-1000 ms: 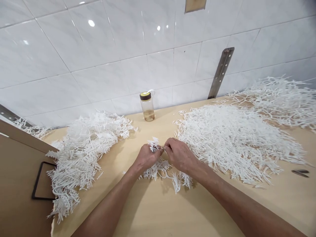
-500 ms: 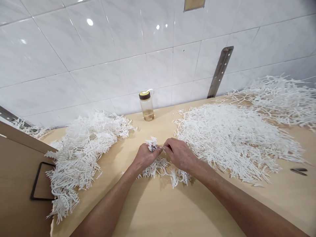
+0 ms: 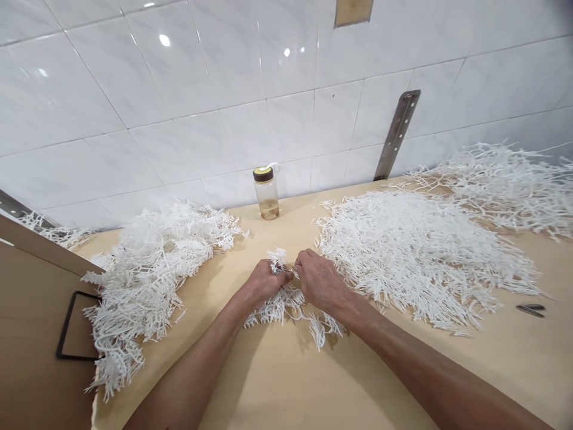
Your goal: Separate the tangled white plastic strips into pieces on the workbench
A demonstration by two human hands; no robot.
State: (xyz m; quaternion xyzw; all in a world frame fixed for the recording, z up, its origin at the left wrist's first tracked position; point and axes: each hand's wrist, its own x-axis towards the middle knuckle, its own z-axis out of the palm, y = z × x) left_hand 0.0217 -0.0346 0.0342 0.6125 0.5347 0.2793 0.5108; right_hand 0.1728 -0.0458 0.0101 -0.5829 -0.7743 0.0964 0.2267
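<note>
- At the centre of the frame, our left hand has its fingers curled closed around a white tuft, whose frayed tips poke out above the knuckles.
- Just beside it, also near the centre, our right hand has thumb and fingertips drawn together in a pinch; whatever lies between them is too small for us to tell.
- Below both hands, in the lower middle of the frame, we have a loose clump of white strands on the table.
- For good work here, we judge that the left hand should hold firmly but without crushing, since such thin branching pieces probably bend and tangle easily.
- We would do best to let the right fingertips work close to the left thumb, with small, short movements, so that nothing slips or snaps.
- Low wrists, as we have them over the table, should help us stay steady.
- We should mind the large heap at the right of the frame, close to our right hand, because a sleeve or wrist could snag it.
- At the lower right we see a small dark tool, well apart from our hands.
</note>
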